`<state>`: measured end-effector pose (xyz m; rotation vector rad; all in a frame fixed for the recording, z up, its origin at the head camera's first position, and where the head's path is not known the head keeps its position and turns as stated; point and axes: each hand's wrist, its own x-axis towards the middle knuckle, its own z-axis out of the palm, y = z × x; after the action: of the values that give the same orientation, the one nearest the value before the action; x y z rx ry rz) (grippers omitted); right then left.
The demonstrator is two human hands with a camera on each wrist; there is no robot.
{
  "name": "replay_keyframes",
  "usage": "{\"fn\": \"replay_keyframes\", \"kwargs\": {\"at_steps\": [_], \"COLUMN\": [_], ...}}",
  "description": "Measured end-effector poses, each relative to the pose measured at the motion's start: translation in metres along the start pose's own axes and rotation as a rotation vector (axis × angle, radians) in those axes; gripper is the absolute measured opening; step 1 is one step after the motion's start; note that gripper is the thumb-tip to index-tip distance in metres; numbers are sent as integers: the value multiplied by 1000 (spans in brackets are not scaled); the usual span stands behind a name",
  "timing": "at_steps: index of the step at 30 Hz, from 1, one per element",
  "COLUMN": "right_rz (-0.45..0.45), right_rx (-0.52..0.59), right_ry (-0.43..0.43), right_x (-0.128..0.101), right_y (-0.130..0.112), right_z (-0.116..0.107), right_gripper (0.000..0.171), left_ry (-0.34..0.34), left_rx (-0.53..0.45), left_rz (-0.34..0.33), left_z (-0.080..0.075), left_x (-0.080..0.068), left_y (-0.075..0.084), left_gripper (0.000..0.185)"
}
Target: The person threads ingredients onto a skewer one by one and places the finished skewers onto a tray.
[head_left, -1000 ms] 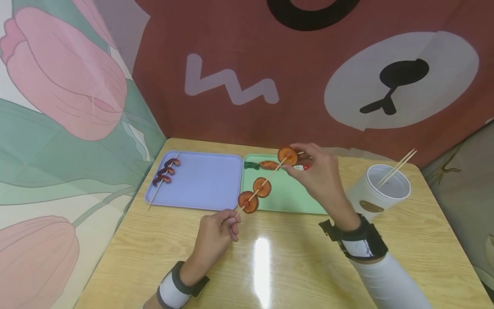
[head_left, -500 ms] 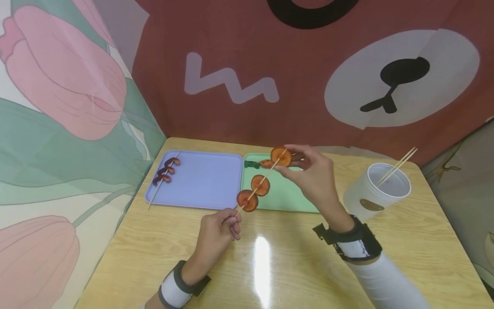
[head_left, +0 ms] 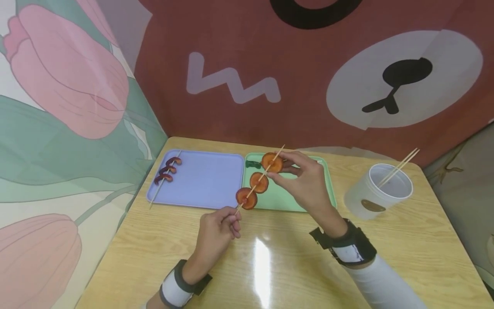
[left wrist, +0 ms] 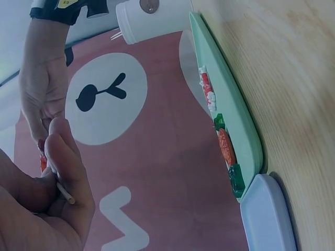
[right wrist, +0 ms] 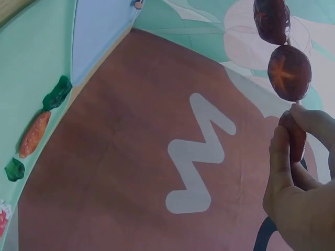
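Observation:
My left hand (head_left: pixel 235 218) pinches the lower end of a thin wooden skewer (head_left: pixel 252 191) that slants up to the right over the trays. Three brown-orange mushroom slices are threaded on it: a lower one (head_left: pixel 246 198), a middle one (head_left: pixel 259 182) and a top one (head_left: pixel 272 162). My right hand (head_left: pixel 279 168) pinches the top slice between thumb and fingers. In the right wrist view two slices (right wrist: pixel 289 72) hang above the fingers (right wrist: pixel 280 167), which grip the third slice (right wrist: pixel 296 137). The left wrist view shows my fingers (left wrist: pixel 68 172) curled round the skewer's butt end (left wrist: pixel 66 194).
A purple tray (head_left: pixel 200 178) holds a finished skewer of dark pieces (head_left: pixel 166 171). The green tray (head_left: pixel 328 189) beside it holds a carrot piece (left wrist: pixel 226 146), green bits (head_left: pixel 252 164) and a red-white piece (left wrist: pixel 207 89). A white cup (head_left: pixel 376 195) with spare skewers (head_left: pixel 397 167) stands at right.
My right hand has slid the top mushroom slice down the skewer toward the other two, so the pointed tip now sticks out past it. The left hand stayed put.

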<state>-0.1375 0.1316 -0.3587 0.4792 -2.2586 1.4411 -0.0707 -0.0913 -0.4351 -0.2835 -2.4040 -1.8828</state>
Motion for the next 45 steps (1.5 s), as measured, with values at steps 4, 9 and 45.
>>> {"fn": "replay_keyframes", "kwargs": {"at_steps": [4,9,45], "right_rz": [-10,-4,454], "right_rx": [28,23,-448], "right_ry": [-22,-76,-248], "right_x": [-1,0,-139], "right_y": [0,0,51], "right_z": [6,8,-123], "right_gripper": [51,51,54], "left_ry": [23,36,-88], "left_rx": [7,23,183], "left_rz": [-5,8,-487], "left_z": [-2,-4,-125], "left_x": [-3,-4,116], "left_y": [-2,-6,-132], "left_gripper": [21,20,21]}}
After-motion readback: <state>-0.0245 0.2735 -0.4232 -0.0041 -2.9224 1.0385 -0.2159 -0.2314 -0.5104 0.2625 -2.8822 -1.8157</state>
